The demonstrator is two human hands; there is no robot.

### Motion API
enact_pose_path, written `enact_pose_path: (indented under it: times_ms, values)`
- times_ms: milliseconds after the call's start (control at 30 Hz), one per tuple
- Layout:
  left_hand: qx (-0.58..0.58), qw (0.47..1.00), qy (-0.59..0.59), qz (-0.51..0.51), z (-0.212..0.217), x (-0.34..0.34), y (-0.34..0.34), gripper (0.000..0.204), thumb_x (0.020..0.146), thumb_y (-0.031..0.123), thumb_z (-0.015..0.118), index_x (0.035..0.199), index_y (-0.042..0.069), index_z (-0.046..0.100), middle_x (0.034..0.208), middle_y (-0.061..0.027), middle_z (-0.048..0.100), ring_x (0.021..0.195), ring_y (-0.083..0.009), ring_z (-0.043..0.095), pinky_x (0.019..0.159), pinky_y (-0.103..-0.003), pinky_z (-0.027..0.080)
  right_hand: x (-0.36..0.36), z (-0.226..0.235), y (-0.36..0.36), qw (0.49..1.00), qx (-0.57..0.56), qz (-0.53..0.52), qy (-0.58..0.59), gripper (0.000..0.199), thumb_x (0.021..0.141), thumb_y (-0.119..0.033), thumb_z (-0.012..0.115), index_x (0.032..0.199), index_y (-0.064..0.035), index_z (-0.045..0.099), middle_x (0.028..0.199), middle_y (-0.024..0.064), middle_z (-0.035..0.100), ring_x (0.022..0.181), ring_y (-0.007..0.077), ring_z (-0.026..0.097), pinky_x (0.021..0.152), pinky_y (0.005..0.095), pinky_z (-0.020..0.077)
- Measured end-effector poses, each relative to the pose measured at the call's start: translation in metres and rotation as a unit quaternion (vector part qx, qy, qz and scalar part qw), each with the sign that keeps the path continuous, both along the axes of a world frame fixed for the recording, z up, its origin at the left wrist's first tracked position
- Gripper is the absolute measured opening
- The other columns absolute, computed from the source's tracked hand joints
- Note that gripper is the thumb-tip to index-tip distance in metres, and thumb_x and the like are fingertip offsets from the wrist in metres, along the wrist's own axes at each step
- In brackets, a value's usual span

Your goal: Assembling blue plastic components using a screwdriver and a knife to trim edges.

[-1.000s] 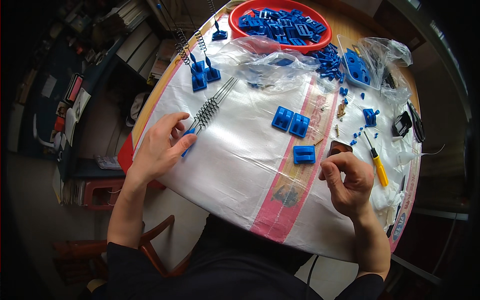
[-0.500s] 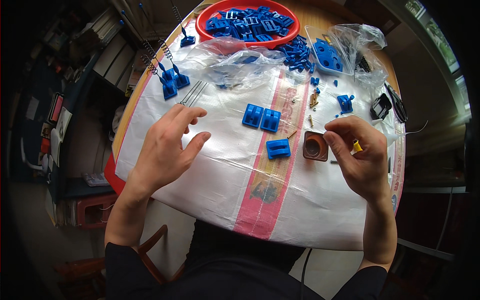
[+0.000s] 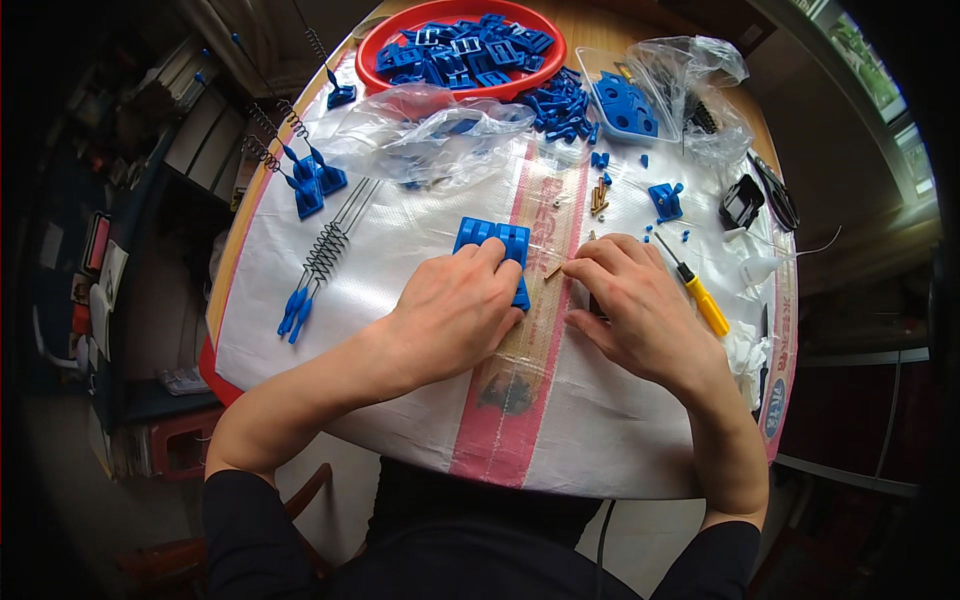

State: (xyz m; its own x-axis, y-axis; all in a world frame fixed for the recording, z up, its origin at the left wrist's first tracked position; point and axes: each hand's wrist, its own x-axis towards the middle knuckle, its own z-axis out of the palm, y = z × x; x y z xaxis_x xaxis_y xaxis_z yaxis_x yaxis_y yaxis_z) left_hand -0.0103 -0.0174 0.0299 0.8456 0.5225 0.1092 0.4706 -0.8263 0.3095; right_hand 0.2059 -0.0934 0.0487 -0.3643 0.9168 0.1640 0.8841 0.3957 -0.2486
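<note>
My left hand [image 3: 450, 305] is closed around a blue plastic bracket [image 3: 522, 293], with its fingertips on the far side and thumb on the near side. Two more blue brackets [image 3: 493, 236] lie side by side just beyond those fingers. My right hand [image 3: 640, 310] hovers low over the cloth, thumb apart from the fingers. One of its fingertips reaches the end of a small brass pin [image 3: 552, 271] lying beside the held bracket. A small brown square dish [image 3: 596, 306] is almost wholly hidden beneath this hand.
Several coil springs with blue ends [image 3: 325, 250] lie at left. A yellow-handled screwdriver [image 3: 706, 303] rests at right. Brass pins [image 3: 599, 196] and a blue assembly [image 3: 665, 202] sit farther back. A red basin [image 3: 372, 62] of blue parts, loose blue pieces [image 3: 562, 105] and plastic bags [image 3: 425, 135] stand behind.
My left hand has moved right onto the near blue bracket, uncovering the springs. My right hand has moved left over the brown dish, exposing the screwdriver. The whole view has shifted slightly.
</note>
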Motion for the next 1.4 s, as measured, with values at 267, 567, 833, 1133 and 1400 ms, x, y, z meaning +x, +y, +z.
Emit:
enact_pose_path:
  times_ms: [267, 567, 833, 1133, 1400]
  values:
    - [-0.315, 0.934, -0.083, 0.147, 0.05, -0.012, 0.019, 0.027, 0.078, 0.014, 0.073, 0.095, -0.005, 0.064, 0.084, -0.0073, 0.064, 0.07, -0.01, 0.06, 0.066, -0.026, 0.049, -0.016, -0.009, 0.024, 0.999, 0.035, -0.027, -0.023, 0.041, 0.078, -0.021, 0.074, 0.112, -0.0035, 0.061, 0.109, 0.0124, 0.061, 0.109, 0.0296, 0.055, 0.096, 0.0409, 0.0405]
    - [-0.623, 0.607, -0.489, 0.064, 0.033, 0.001, 0.03, 0.046, 0.1, 0.028, 0.037, 0.134, -0.002, 0.042, 0.094, -0.0137, 0.058, 0.066, -0.0163, 0.057, 0.053, -0.026, 0.043, -0.049, -0.028, 0.067, 0.994, 0.1, -0.025, -0.045, 0.018, 0.076, -0.018, 0.07, 0.086, -0.0035, 0.065, 0.087, 0.0121, 0.066, 0.091, 0.0282, 0.061, 0.082, 0.0384, 0.0456]
    - [-0.623, 0.602, -0.498, 0.044, -0.003, 0.012, 0.032, 0.044, 0.096, 0.015, 0.045, 0.137, -0.001, 0.04, 0.105, -0.0143, 0.061, 0.074, -0.0153, 0.059, 0.059, -0.024, 0.044, -0.023, 0.005, 0.001, 0.992, 0.099, -0.08, -0.006, 0.03, 0.078, -0.023, 0.075, 0.098, -0.0048, 0.062, 0.088, 0.0089, 0.061, 0.088, 0.0259, 0.058, 0.08, 0.0372, 0.0449]
    - [-0.725, 0.55, -0.415, 0.009, -0.012, 0.012, 0.018, 0.034, 0.094, 0.01, 0.056, 0.126, 0.004, 0.047, 0.11, -0.0142, 0.058, 0.08, -0.0162, 0.058, 0.062, -0.026, 0.047, 0.113, 0.022, -0.156, 0.82, 0.015, -0.571, -0.019, 0.014, 0.087, -0.01, 0.063, 0.09, 0.0031, 0.063, 0.083, 0.0165, 0.066, 0.07, 0.0296, 0.064, 0.066, 0.0382, 0.05]
    - [-0.735, 0.554, -0.391, -0.005, -0.021, 0.006, 0.022, 0.033, 0.091, 0.007, 0.053, 0.122, 0.007, 0.046, 0.104, -0.0115, 0.058, 0.079, -0.0144, 0.057, 0.062, -0.026, 0.043, 0.137, -0.011, -0.174, 0.818, -0.049, -0.568, 0.078, 0.021, 0.086, -0.013, 0.064, 0.093, 0.0064, 0.064, 0.073, 0.012, 0.065, 0.064, 0.0158, 0.06, 0.062, 0.032, 0.0485]
